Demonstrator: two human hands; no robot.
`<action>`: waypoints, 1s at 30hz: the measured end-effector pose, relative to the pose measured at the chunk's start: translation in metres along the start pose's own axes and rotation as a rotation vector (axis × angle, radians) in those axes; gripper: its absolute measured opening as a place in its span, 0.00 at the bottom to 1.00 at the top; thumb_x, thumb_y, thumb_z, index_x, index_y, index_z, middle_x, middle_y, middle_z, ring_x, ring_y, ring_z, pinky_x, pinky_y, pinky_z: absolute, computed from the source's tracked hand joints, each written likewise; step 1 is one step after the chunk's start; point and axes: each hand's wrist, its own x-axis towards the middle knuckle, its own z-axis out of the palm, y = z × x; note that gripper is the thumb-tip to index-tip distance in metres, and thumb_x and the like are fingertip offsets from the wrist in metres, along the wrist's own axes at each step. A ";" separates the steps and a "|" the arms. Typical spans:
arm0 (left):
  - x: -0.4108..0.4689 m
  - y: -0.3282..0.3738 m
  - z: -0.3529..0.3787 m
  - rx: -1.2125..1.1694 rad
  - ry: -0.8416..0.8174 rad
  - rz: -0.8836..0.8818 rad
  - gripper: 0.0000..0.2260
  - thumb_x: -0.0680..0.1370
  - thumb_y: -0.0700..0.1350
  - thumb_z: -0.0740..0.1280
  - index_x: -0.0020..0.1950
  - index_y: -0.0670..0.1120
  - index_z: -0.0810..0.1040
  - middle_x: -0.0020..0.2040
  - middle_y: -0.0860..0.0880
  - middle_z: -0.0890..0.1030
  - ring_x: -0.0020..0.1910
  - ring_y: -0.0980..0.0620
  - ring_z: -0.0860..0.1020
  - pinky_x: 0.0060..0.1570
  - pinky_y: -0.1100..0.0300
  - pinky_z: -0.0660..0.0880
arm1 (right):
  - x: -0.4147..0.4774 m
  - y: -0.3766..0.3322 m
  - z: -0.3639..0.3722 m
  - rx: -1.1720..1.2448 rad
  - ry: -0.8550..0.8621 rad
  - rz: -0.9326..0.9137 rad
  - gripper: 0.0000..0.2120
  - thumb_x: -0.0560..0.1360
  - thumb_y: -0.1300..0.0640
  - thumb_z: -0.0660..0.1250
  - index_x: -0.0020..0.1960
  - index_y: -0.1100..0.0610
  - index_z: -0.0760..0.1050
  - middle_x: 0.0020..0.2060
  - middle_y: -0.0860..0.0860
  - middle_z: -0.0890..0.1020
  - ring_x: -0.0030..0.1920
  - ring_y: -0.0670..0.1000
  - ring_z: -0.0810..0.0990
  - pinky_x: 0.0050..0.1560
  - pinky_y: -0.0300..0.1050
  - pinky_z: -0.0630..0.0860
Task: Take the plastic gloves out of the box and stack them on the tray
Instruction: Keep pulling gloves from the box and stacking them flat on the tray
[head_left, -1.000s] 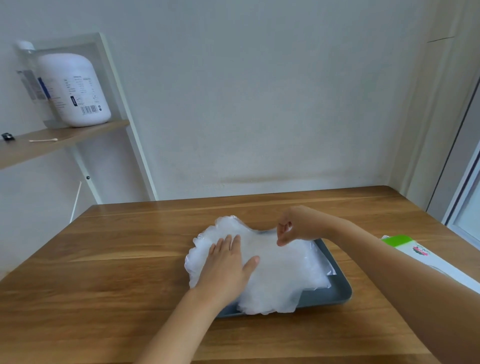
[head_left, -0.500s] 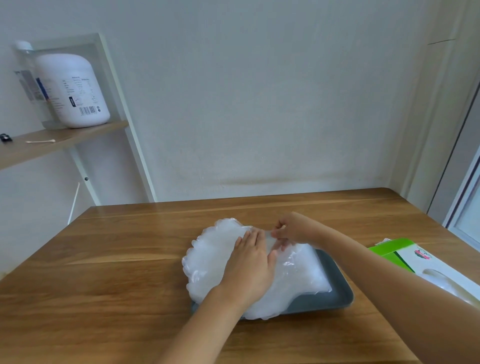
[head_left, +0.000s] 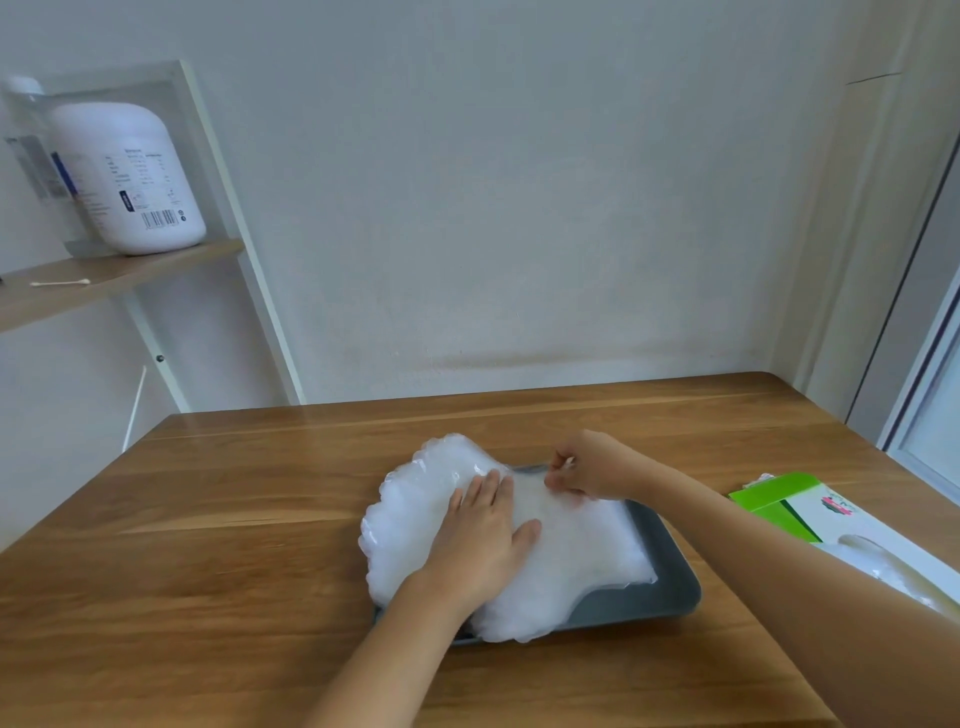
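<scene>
Plastic gloves (head_left: 571, 551): translucent white pile on grey tray (head_left: 670, 587), centre of tabletop (head_left: 234, 571). Pile overhangs and hides the tray's left and far rims; single layers cannot be told apart. Left hand (head_left: 483, 540): palm down, fingers straight and together, pressing flat on the pile. Right hand (head_left: 587, 467): fingers curled in a pinch at the pile's far edge; the film between the fingertips is barely discernible. Box (head_left: 795, 509): green and white, right of the tray, partly covered by the right forearm; print unreadable
</scene>
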 end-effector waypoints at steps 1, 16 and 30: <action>0.000 -0.002 0.003 0.009 -0.029 -0.006 0.30 0.83 0.57 0.49 0.80 0.46 0.43 0.80 0.48 0.43 0.78 0.51 0.41 0.74 0.55 0.38 | -0.002 -0.001 0.001 -0.073 0.089 -0.003 0.06 0.77 0.53 0.65 0.50 0.56 0.76 0.42 0.50 0.82 0.39 0.46 0.78 0.39 0.37 0.73; -0.013 -0.006 -0.005 0.129 -0.256 -0.195 0.44 0.78 0.63 0.60 0.77 0.50 0.30 0.76 0.48 0.28 0.76 0.44 0.32 0.72 0.37 0.37 | -0.043 -0.005 0.066 -0.226 -0.043 -0.067 0.30 0.81 0.38 0.44 0.78 0.47 0.40 0.77 0.49 0.40 0.76 0.55 0.37 0.74 0.52 0.36; -0.035 0.014 -0.031 0.049 0.013 -0.184 0.44 0.72 0.69 0.63 0.79 0.48 0.52 0.77 0.47 0.59 0.74 0.46 0.60 0.73 0.52 0.58 | -0.121 0.014 -0.011 -0.020 0.143 -0.015 0.21 0.79 0.43 0.60 0.68 0.50 0.70 0.63 0.48 0.77 0.57 0.47 0.76 0.55 0.40 0.72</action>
